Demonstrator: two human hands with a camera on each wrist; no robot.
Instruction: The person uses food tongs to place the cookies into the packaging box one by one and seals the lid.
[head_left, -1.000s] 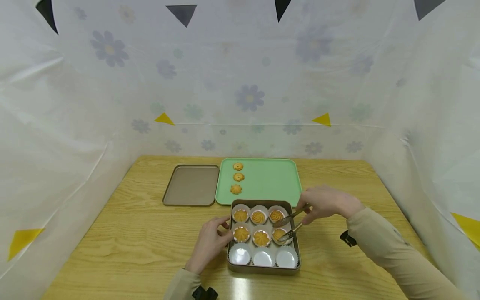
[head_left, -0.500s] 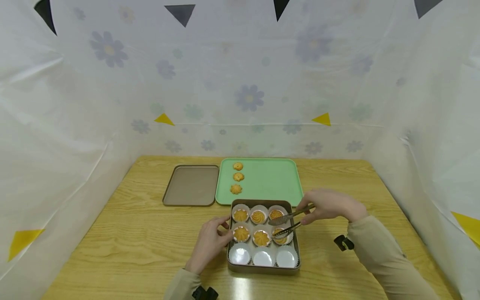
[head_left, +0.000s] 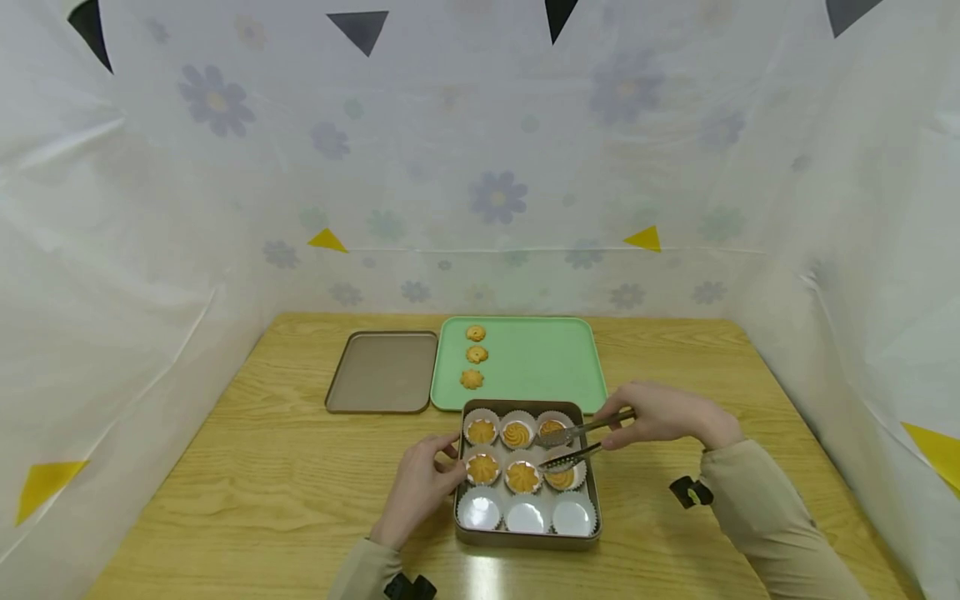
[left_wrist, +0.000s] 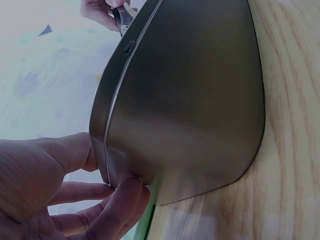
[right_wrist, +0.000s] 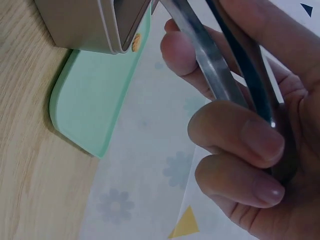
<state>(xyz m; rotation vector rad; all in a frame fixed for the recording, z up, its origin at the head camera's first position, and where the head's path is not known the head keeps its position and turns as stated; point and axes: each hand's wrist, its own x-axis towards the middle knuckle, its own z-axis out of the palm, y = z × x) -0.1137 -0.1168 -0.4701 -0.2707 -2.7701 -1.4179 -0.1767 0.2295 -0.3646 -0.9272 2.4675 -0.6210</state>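
A square metal tin sits near the table's front edge with white paper cups inside; the back two rows hold swirl cookies, the front row is bare cups. My left hand holds the tin's left wall, fingers curled against it. My right hand grips metal tongs, also close up in the right wrist view as tongs. The tong tips hang open just above the right cup of the middle row, where a cookie lies. Three more cookies lie on the green tray.
The tin's flat lid lies left of the green tray. White flowered sheets wall the wooden table on three sides. A small black clip lies on the table right of the tin.
My right hand has pulled the tongs slightly up and right, leaving a cookie in the middle row's right cup. The left hand has stayed on the tin.
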